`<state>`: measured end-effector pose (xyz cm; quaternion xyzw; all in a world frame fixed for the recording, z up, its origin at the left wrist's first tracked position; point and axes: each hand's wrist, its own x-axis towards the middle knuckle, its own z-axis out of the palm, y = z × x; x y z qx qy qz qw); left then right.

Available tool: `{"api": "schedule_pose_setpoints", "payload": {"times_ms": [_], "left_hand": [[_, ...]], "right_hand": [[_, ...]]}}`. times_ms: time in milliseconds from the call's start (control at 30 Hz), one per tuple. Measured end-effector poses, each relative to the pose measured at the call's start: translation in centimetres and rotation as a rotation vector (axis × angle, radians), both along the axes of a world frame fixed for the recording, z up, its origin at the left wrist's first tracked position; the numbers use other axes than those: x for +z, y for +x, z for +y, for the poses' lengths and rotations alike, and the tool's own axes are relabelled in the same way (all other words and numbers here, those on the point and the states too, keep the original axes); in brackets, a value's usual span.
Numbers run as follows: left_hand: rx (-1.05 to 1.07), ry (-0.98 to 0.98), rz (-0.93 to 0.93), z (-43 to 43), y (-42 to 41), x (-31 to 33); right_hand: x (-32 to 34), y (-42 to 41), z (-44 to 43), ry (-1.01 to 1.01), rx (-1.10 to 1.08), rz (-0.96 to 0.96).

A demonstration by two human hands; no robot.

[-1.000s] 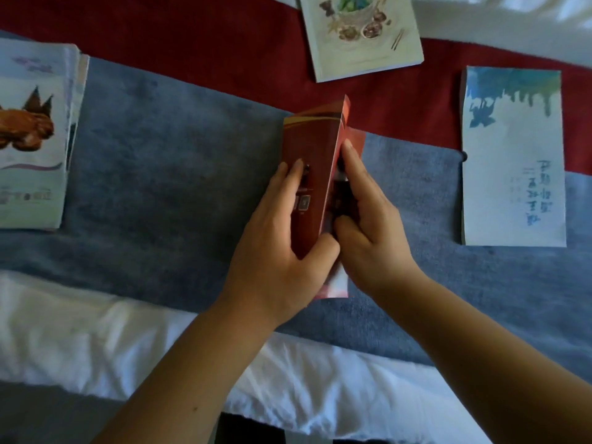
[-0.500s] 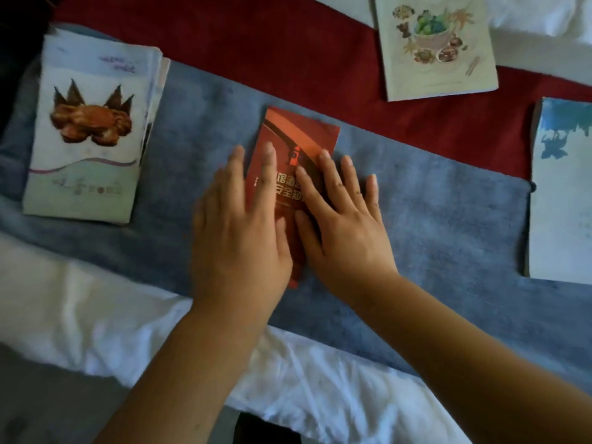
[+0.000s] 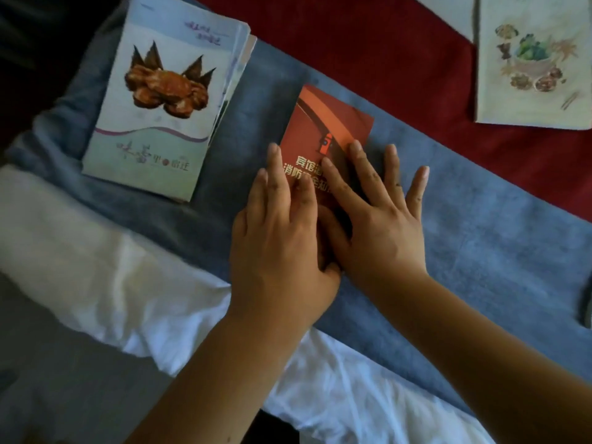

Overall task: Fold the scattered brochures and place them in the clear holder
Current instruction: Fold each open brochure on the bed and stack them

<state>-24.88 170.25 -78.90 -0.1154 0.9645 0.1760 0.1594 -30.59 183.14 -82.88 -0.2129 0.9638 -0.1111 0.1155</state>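
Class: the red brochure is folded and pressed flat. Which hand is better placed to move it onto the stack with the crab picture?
Probably the left hand: it rests on the red brochure on the side nearer the crab-picture stack. The right hand would have to cross over it.

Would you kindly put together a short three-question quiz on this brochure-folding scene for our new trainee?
1. True or false: both hands, the left hand and the right hand, lie flat on the red brochure.
2. On which surface does the red brochure rest? A) white sheet B) blue towel C) red cloth
3. Fill in: the stack of brochures with the food picture on top lies to the ____ of the red brochure in the head view.

Key: 1 true; 2 B; 3 left.
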Motion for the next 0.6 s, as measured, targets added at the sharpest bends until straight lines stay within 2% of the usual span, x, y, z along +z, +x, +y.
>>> {"api": "schedule_pose_setpoints", "payload": {"times_ms": [267, 433, 600], "left_hand": [[0.049, -0.121, 0.196, -7.6, -1.9, 2.4], [0.069, -0.147, 0.198, -13.1, -3.8, 2.0], [0.017, -0.116, 0.089, -16.1, -3.9, 0.4]], "right_hand": [[0.6, -2.2, -9.7, -0.16, 0.005, -0.019], [1.0, -5.2, -15.5, -0.191, 0.047, -0.026], [0.2, -6.8, -17.7, -0.145, 0.117, -0.02]]}}
